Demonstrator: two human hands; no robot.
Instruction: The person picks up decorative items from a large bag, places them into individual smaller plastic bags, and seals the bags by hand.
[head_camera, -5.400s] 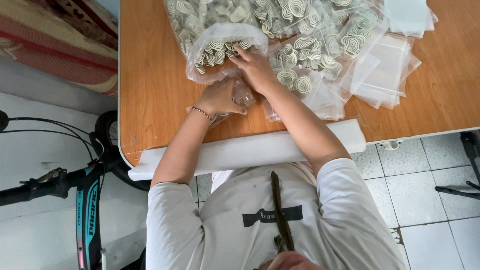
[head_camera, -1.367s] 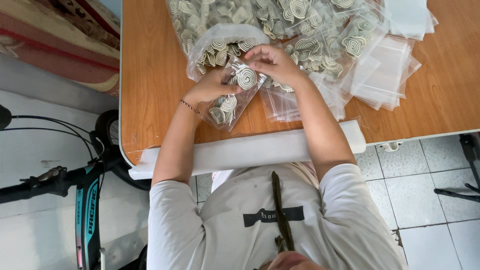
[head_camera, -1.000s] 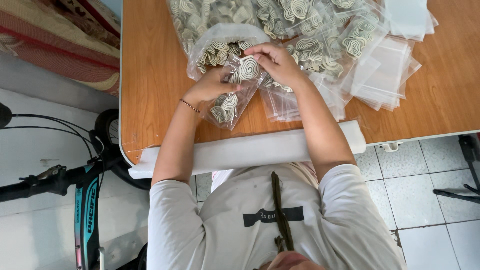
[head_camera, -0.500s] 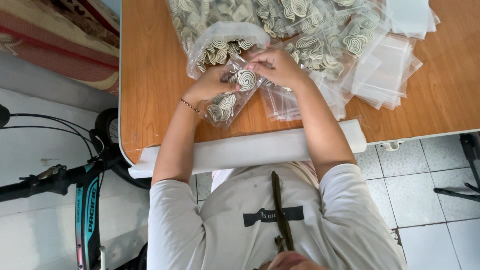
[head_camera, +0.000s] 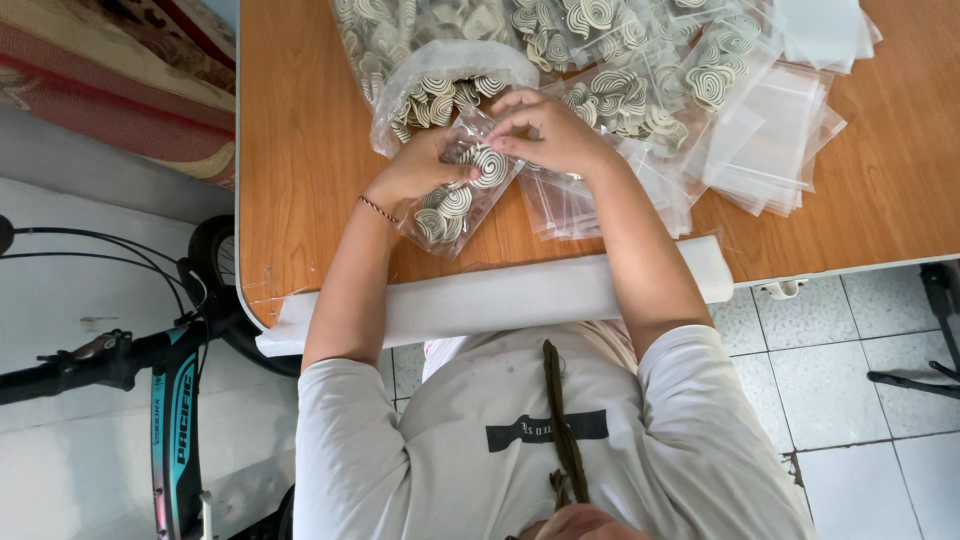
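Note:
My left hand (head_camera: 418, 168) grips a small clear plastic bag (head_camera: 455, 200) filled with pale spiral-patterned pieces. My right hand (head_camera: 545, 132) pinches the upper edge of the same bag, fingers bent over its mouth. The bag rests tilted on the wooden table (head_camera: 300, 150), its lower end toward me. Just above my hands lies a large open plastic sack (head_camera: 440, 85) full of the same spiral pieces.
Several filled small bags (head_camera: 640, 90) lie heaped at the table's far middle. A stack of empty clear bags (head_camera: 770, 150) sits to the right. A white foam strip (head_camera: 500, 295) pads the near edge. A bicycle (head_camera: 170, 400) stands on the tiled floor at left.
My right hand has come from the loose pieces onto the small bag's mouth. The bag now holds more spiral pieces and has shifted slightly, still in my left hand.

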